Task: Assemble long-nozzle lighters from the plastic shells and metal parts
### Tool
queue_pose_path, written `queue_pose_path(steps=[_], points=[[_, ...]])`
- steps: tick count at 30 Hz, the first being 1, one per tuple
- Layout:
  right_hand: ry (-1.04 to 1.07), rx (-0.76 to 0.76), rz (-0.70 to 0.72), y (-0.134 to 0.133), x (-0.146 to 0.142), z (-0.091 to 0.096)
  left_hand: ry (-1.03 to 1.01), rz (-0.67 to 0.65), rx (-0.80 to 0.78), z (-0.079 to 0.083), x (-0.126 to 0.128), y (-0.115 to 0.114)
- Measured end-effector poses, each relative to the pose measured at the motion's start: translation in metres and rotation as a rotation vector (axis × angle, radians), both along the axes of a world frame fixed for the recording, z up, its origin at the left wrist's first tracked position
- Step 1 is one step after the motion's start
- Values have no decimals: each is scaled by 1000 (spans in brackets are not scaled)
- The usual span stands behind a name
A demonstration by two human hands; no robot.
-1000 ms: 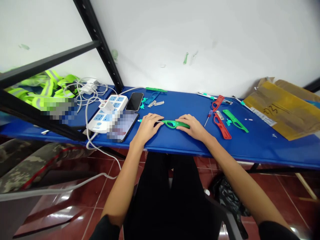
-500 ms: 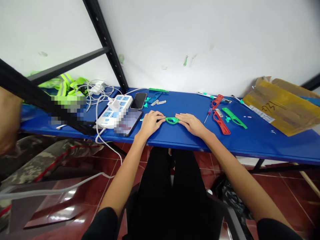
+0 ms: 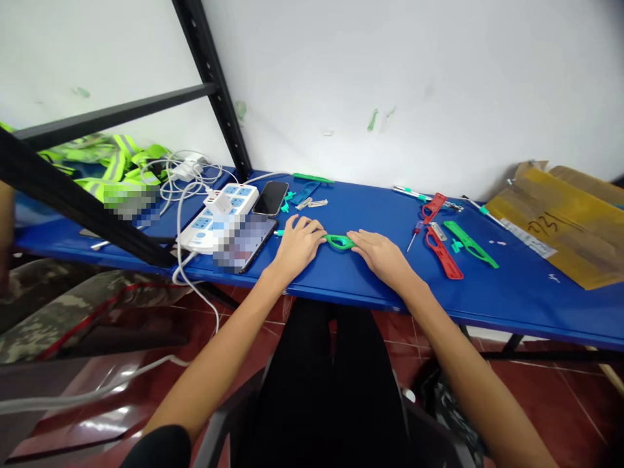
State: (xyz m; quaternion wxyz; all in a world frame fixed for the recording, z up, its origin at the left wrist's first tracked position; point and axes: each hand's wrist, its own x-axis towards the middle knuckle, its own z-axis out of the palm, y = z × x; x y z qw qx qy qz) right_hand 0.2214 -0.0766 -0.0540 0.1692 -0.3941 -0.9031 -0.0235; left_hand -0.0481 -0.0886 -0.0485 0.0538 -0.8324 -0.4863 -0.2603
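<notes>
A green lighter handle [image 3: 340, 242] with an oval loop and a teal piece inside it lies low over the blue table, crosswise in front of me. My left hand [image 3: 298, 247] has its fingers bent and closed on the handle's left end, covering it. My right hand [image 3: 383, 257] grips the right end, its fingers pressed together over it. Past my left hand a short teal and silver rod end [image 3: 278, 233] sticks out; whether it joins the handle is hidden. To the right lie a red handle shell [image 3: 446, 257], a small screwdriver [image 3: 414, 237] and a green handle shell [image 3: 470, 244].
Left of my hands are a phone [image 3: 251, 244], another phone [image 3: 271, 197] and a white power strip [image 3: 217, 218] with cables. Behind them lie a blue shell [image 3: 306, 192] and small clear parts [image 3: 312, 203]. Metal rods [image 3: 419, 195] and a taped carton [image 3: 570, 221] are at right.
The camera view has shifted slightly. Both hands stay on the green lighter handle, with the left fingers a little more raised and arched. Nothing else on the table has visibly moved.
</notes>
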Motion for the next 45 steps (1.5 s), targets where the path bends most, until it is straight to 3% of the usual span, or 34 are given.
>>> queue_pose_path(steps=[9, 13, 15, 17, 22, 25, 28, 30, 33, 36, 38, 41, 45], points=[[-73, 179, -87, -14, -10, 11, -48, -14, 254, 12, 10, -4], [130, 77, -169, -5, -10, 15, -257, 103, 529, 17, 13, -16], [322, -29, -174, 10, -9, 25, -404, 68, 632, 20, 13, -15], [518, -103, -155, 29, -10, 39, -577, -25, 563, 26, 17, -2], [814, -169, -166, 72, -18, 62, -1084, -163, -255, 51, 59, 79], [779, -187, -166, 80, -19, 58, -1291, -359, -472, 63, 97, 116], [796, -197, -188, 81, -12, 50, -1510, -520, -509, 61, 125, 126], [849, -288, -170, 79, -8, 45, -1560, -549, -508, 56, 134, 121], [905, -403, -136, 71, -10, 43, -1586, -574, -481, 54, 134, 105], [973, -432, -141, 57, -21, 43, -1633, -626, -445, 61, 128, 89], [1039, -548, -133, 50, -29, 41, -1661, -645, -492, 66, 127, 81], [1076, -781, -99, 46, -36, 38, -1693, -555, -551, 67, 128, 79], [1027, -854, -17, 50, -38, 34, -1674, -298, -367, 64, 119, 94]])
